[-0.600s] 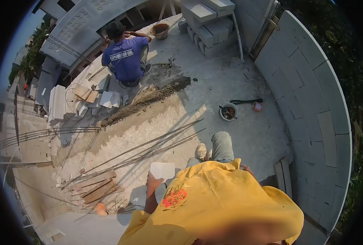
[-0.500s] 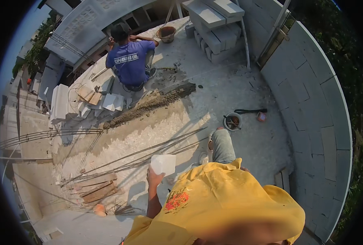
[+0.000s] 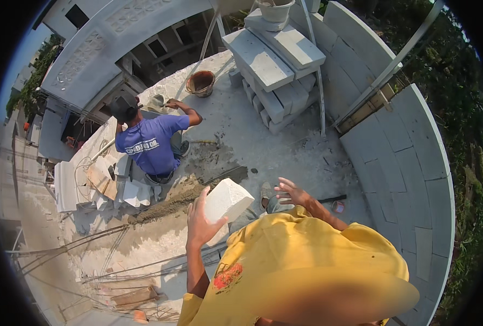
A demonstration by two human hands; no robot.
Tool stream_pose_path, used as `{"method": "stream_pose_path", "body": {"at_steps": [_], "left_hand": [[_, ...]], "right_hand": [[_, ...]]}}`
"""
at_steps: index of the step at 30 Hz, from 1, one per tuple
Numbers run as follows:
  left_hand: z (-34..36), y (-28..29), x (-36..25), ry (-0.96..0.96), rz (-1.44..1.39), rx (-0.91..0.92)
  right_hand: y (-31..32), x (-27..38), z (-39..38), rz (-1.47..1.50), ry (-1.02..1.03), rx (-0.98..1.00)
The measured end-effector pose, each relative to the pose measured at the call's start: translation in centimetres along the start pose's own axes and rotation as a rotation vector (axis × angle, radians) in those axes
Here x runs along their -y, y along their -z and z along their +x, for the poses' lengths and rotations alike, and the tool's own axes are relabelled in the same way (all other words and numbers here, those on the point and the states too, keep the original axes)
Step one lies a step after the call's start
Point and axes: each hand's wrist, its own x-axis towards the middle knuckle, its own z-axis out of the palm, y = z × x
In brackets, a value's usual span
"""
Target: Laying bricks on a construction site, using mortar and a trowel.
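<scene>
My left hand grips a white lightweight concrete block piece by its left side, thumb at the near edge and fingers along the far side. The block is raised in front of my chest, tilted, with its pale faces toward the right. To the right of it, my right hand is held up with fingers spread and nothing in them, apart from the block. Beyond the block, a ridge of wet mortar runs along the floor.
A co-worker in a blue shirt crouches ahead left, beside broken blocks. A mortar bucket stands beyond. Stacked blocks carry a white bucket. A block wall curves along my right. Long steel bars lie at left.
The block has risen up and forward in my left hand. My right hand has come into view with its fingers spread. The co-worker has reached an arm out toward the right.
</scene>
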Motion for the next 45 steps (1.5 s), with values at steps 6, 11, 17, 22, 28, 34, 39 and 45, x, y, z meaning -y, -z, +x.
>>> {"method": "stream_pose_path", "body": {"at_steps": [6,11,17,22,28,34,39,45], "left_hand": [[13.8,3.3,-8.2,-0.056,-0.503,0.020],[26.8,4.3,-10.7,-0.201,-0.403,0.237],[45.4,4.2,-13.5,-0.288,-0.376,0.625],[63.7,3.2,-12.7,-0.571,-0.274,0.641],[81.2,6.5,-12.8,-0.478,-0.489,0.659],[88.8,10.2,-14.9,-0.481,-0.719,0.662],[93.9,11.5,-20.2,-0.690,-0.856,0.590],[98.1,14.0,-30.4,-1.082,-0.677,0.458]], "right_hand": [[-3.1,10.8,3.3,0.510,0.079,0.225],[-2.9,19.0,6.2,0.678,0.358,0.165],[0.5,25.4,13.3,0.705,0.575,-0.043],[1.1,34.8,22.7,0.721,0.662,-0.306],[2.3,48.3,33.5,0.697,0.688,-0.379],[2.9,52.5,38.6,0.528,0.644,-0.709],[7.5,52.7,37.6,-0.064,0.443,-1.234],[13.4,50.7,40.1,-0.671,0.211,-1.401]]}}
